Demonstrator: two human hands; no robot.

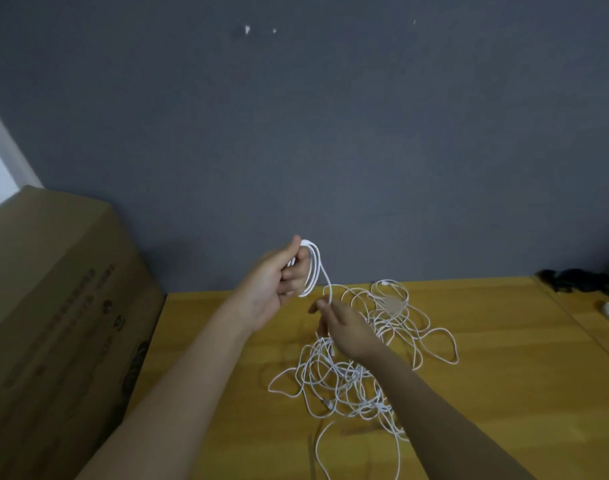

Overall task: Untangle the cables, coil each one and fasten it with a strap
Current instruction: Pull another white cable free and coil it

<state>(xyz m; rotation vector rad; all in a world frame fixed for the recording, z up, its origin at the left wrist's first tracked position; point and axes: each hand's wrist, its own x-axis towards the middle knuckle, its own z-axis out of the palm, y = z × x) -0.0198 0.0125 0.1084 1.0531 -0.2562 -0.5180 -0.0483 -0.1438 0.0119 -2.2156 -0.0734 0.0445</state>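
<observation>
Above the counter [504, 393], the left hand [275, 285] grips a small white coil [311, 268]; its free strand drops rightward to the right hand's [344, 329] pinching fingers [322, 306], then into the tangled cables [362, 368] below.

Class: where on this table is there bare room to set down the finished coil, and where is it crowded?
Bare wood lies between the cardboard box and the tangled white cables, and right of the tangle toward the table seam. The centre is crowded; the far right corner holds dark items.
</observation>
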